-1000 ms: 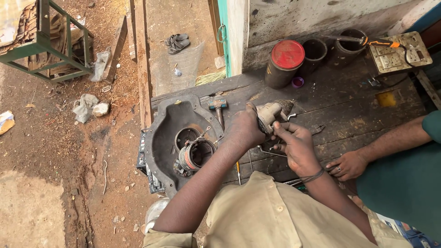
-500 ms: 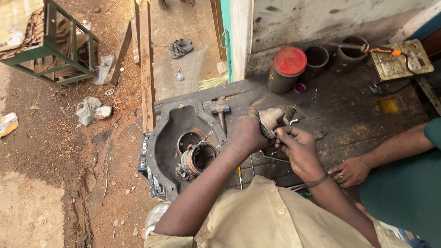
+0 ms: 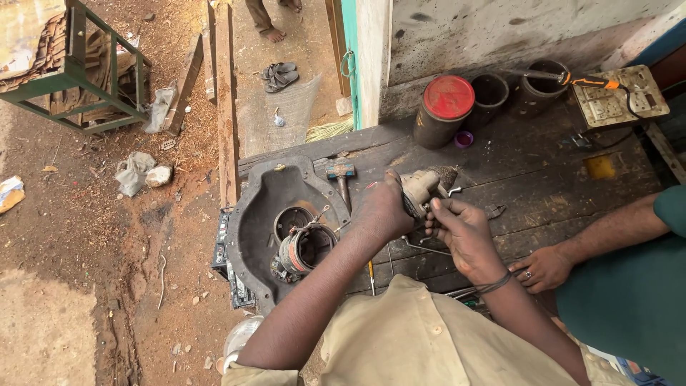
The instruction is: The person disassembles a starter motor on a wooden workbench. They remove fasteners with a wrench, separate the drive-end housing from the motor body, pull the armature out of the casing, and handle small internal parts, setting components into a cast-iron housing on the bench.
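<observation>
Starting at the left edge, a green metal frame [image 3: 75,78] stands on bare reddish dirt, with crumpled plastic scraps [image 3: 136,171] lying just below it. Next, two long wooden planks [image 3: 225,100] run down toward a dark, oily workbench [image 3: 543,179]. At the near left corner of the bench sits a dark metal housing [image 3: 257,207], shaped like a shallow bowl, with a round wound coil [image 3: 304,249] resting in its opening. A hammer [image 3: 341,175] lies on the bench just beside the housing's upper rim. Toward the middle, the person's left hand [image 3: 382,211] is closed around the left side of a small greyish metal part [image 3: 421,189], held above the bench. The right hand [image 3: 464,232] meets the same part from the right, its fingers [image 3: 439,214] curled and pinching at the part's lower edge; what exactly they pinch is too small to tell. Behind, near the wall, stand a can with a red lid [image 3: 444,107] and two dark empty pots [image 3: 518,89]. Farther right, an orange-handled tool [image 3: 589,82] lies across a pot rim, beside a square switch plate [image 3: 620,96]. At the far right, a co-worker's hand [image 3: 543,268] rests flat on the bench.
</observation>
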